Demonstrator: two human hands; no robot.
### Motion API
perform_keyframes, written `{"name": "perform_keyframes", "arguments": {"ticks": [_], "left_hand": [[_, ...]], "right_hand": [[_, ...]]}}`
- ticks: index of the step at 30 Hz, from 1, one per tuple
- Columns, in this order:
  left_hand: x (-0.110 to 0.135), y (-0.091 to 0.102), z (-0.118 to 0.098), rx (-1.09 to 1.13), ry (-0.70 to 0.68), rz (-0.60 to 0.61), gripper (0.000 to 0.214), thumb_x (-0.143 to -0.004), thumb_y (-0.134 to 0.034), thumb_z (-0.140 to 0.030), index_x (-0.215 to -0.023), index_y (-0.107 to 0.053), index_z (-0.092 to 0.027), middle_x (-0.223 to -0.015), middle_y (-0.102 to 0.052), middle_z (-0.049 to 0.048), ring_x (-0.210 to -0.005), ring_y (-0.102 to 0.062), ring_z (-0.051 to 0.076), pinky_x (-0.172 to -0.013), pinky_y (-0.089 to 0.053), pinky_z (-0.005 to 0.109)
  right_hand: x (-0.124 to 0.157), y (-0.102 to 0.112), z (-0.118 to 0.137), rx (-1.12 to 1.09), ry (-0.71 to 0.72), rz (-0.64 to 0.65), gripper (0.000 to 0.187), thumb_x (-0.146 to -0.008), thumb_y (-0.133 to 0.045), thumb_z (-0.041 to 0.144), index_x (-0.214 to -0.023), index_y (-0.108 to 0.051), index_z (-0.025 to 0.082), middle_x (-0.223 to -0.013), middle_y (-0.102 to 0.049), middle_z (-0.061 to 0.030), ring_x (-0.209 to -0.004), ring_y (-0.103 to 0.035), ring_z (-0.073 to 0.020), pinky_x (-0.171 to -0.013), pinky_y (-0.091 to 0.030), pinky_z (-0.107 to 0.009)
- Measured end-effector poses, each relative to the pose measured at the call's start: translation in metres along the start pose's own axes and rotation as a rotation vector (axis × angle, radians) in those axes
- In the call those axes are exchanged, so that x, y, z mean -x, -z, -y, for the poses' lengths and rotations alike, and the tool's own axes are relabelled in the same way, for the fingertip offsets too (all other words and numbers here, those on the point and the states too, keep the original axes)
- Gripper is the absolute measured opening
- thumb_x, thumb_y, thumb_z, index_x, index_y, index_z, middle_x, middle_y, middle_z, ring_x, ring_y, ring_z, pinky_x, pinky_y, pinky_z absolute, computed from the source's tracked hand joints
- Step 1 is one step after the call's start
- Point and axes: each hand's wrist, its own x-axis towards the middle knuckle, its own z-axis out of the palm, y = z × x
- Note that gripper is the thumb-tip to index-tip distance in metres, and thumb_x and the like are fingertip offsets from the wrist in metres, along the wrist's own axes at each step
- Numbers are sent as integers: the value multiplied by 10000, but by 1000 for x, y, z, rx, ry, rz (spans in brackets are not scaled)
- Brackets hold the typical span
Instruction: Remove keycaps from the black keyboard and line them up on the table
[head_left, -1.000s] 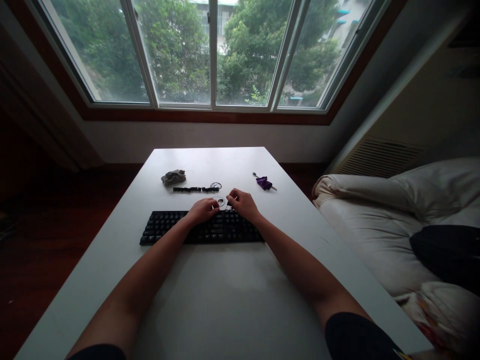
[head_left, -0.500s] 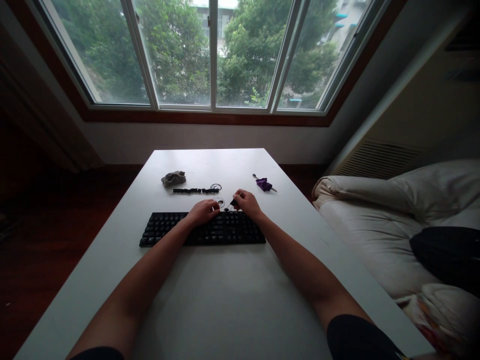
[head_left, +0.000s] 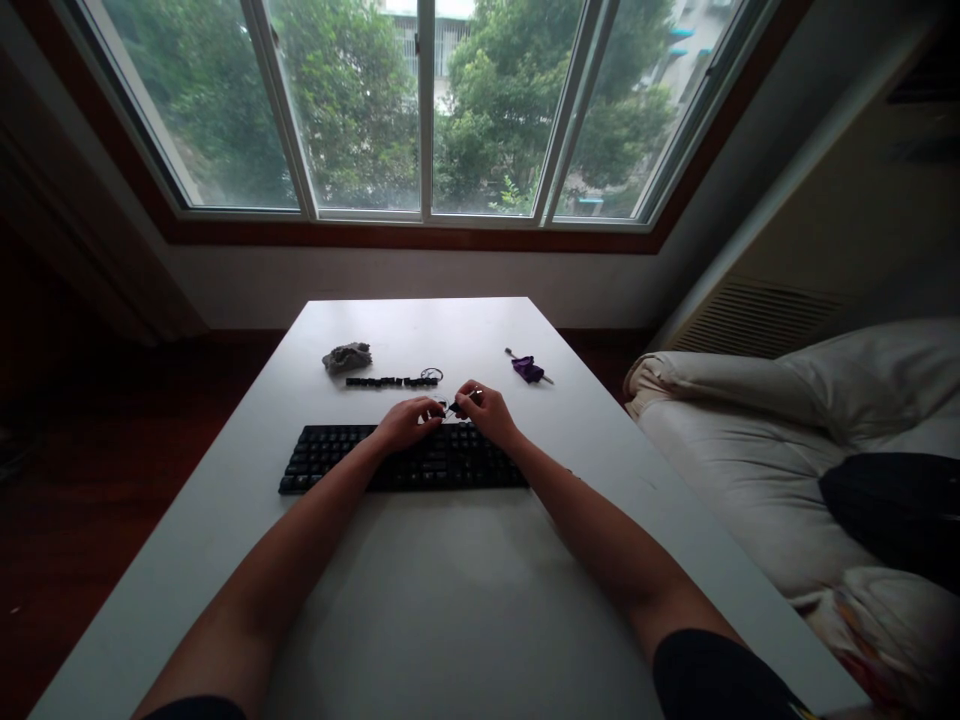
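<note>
A black keyboard (head_left: 326, 458) lies across the white table under both wrists. Just beyond its far edge, my right hand (head_left: 484, 408) pinches a keycap puller (head_left: 454, 407), a small black handle with thin wires pointing left. Its tip meets the fingers of my left hand (head_left: 405, 422), which are closed on a small dark piece that looks like a keycap (head_left: 438, 412), partly hidden by the fingers. Farther back, several black keycaps (head_left: 375, 381) stand in a row, with a thin dark wire ring (head_left: 433, 373) at the row's right end.
A crumpled grey cloth (head_left: 347, 357) sits at the back left of the table (head_left: 450, 600). To the back right lies a brush wrapped in purple cloth (head_left: 528, 369). A pale sofa (head_left: 720, 450) stands along the right side, and a window (head_left: 427, 120) is ahead.
My right hand has shifted slightly left with the keycap puller, bringing it up to my left hand. The keycap seen at the wires' end is now at my left fingers.
</note>
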Motion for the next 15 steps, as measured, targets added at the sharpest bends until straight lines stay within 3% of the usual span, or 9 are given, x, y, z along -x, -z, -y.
{"name": "perform_keyframes", "arguments": {"ticks": [9,15], "left_hand": [[-1,0,1,62,10,-8,278,-859,-616,-295,-1122,-680,-232,-1003,-703,32,-760,-629,149,-751,-514,284],[-2,2,0,126,8,-7,270,-931,-534,-338,-1119,-701,-240,-1072,-707,43,-824,-637,158,-788,-516,285]], "right_hand": [[3,-7,-8,107,68,12,165,-863,-562,343,-845,-642,200,-677,-678,9,-601,-622,-134,-601,-468,-237],[4,-8,-11,104,74,14,166,-865,-566,343,-861,-651,200,-693,-676,9,-595,-600,-125,-587,-441,-226]]}}
